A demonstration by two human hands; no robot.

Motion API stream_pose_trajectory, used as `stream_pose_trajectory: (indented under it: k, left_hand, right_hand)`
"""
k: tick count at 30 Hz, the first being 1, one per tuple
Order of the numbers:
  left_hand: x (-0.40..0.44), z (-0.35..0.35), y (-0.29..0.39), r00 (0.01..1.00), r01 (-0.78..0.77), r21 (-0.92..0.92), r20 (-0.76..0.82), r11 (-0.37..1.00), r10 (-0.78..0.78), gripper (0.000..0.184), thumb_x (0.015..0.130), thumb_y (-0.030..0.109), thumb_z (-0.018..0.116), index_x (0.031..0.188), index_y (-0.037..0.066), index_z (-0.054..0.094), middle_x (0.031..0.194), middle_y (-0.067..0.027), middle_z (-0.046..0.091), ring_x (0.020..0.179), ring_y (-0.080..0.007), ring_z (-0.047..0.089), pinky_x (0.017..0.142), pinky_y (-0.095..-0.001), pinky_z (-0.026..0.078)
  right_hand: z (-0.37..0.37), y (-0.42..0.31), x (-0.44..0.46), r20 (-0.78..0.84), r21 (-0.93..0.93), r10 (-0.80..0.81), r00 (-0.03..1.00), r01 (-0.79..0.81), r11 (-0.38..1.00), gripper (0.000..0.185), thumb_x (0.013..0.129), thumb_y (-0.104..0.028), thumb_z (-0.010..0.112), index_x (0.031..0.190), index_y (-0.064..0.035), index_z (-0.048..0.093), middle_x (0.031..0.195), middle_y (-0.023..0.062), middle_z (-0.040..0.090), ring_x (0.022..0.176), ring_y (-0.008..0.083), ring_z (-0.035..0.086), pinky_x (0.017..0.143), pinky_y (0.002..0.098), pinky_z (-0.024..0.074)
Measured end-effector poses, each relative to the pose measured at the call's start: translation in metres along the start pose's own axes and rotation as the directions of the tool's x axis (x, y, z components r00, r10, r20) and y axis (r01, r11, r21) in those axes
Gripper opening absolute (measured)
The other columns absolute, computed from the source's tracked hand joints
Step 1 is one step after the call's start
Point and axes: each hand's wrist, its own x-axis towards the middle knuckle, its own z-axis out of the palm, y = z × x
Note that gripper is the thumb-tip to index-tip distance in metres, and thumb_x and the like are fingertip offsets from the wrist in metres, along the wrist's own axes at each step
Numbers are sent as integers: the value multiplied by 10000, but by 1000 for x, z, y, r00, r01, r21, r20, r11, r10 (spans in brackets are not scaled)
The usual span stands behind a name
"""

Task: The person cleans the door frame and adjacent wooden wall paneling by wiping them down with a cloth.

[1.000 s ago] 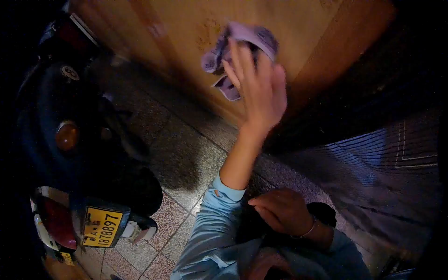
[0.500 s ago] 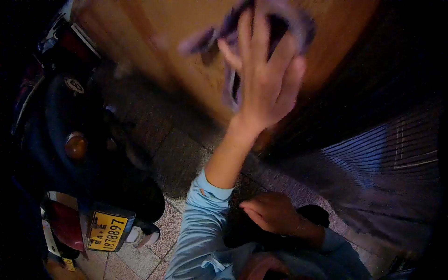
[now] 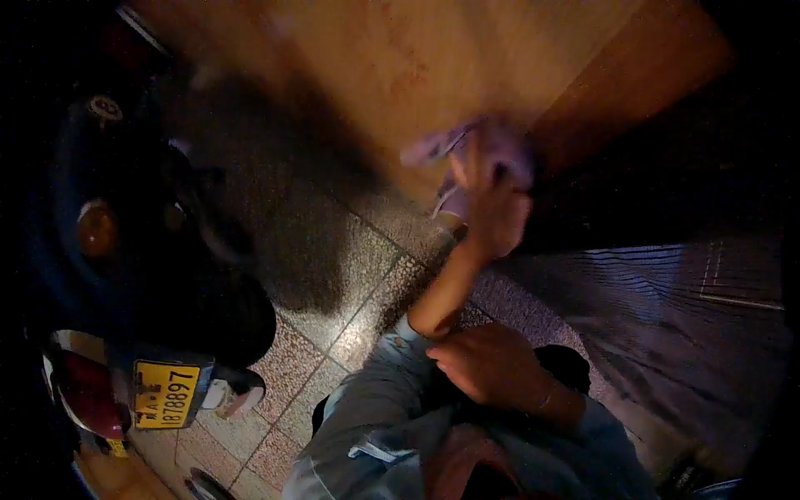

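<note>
My left hand [image 3: 497,218] presses a purple cloth [image 3: 508,154] against the lower part of a brown wooden panel [image 3: 433,75]. Its fingers are bent over the cloth, and both are somewhat blurred. A loose fold of cloth sticks out to the left of the fingers. Close to my body, my right hand [image 3: 487,362] is curled closed beside my left forearm, with nothing visible in it; its palm side is hidden.
At left stands a dark motor scooter [image 3: 142,250] with a yellow number plate [image 3: 167,394]. Patterned floor tiles [image 3: 304,367] lie between it and me. A dark striped fabric [image 3: 642,292] hangs or lies at right. Deep shadow covers the right side.
My left hand and the cloth have moved down the panel, closer to my body. My right hand has barely moved. The view has shifted slightly.
</note>
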Motion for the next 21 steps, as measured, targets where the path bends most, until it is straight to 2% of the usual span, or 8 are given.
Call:
stream_pose_trajectory:
  k: [2,3,5,9,12,15,17,21]
  left_hand:
    - [-71,28,-24,782,555,-236,-179,797,-597,540,962,398,372,1375,50,360,1513,-188,154,1388,-431,105,1118,-512,75]
    - [-97,29,-39,770,568,-235,-184,788,-610,540,962,398,372,1375,50,360,1513,-188,154,1388,-431,105,1118,-512,75]
    - [-138,26,-75,338,811,-515,25,278,-941,679,962,503,333,1470,95,140,1524,-141,146,1410,-321,115,1126,-435,129]
    - [-159,2,-109,-30,664,-632,512,-400,-858,658,949,566,304,1436,125,274,1432,-118,366,1281,-259,392,1046,-416,320]
    - [-172,3,-138,-37,717,-536,610,-446,-791,616,937,594,298,1306,125,449,1132,-96,598,969,-235,592,842,-400,487]
    - [-169,5,-150,-176,416,-630,652,-656,-738,554,929,607,300,1109,145,549,819,-42,614,622,-178,583,532,-345,503]
    - [-172,12,-157,-248,526,-561,618,-639,-746,493,943,570,300,1022,158,558,712,-5,556,468,-123,485,385,-303,421]
    - [-188,22,-165,178,265,-604,797,-752,-578,422,956,510,330,939,165,573,757,-13,572,617,-182,524,531,-342,454]
  right_hand:
    - [-18,-12,8,321,-44,194,927,-190,981,211,773,-191,648,973,-126,640,905,46,672,800,246,636,683,376,496]
    - [-14,-11,4,338,-42,197,920,-194,980,211,773,-191,648,973,-126,640,905,46,672,800,246,636,683,376,496]
    - [-6,-8,-6,311,-9,140,940,-144,990,191,768,-190,643,948,-125,653,863,31,675,772,242,639,669,380,497]
    - [-11,-12,-2,380,20,118,917,-136,991,178,775,-192,633,938,-125,658,847,42,674,774,242,639,653,379,500]
    - [-7,-13,-8,284,-13,137,949,-139,990,169,792,-212,609,931,-133,663,803,60,666,729,255,637,613,386,499]
    - [-7,-12,-6,483,-193,243,841,-169,967,175,801,-218,587,937,-137,662,772,82,654,682,271,634,593,398,498]
    - [-3,-10,-5,445,-147,203,872,-153,977,169,815,-236,573,922,-136,658,747,97,646,655,289,631,564,407,496]
    - [-1,0,13,302,-190,193,934,-140,972,147,824,-215,571,913,-133,655,748,104,646,678,297,637,577,401,506]
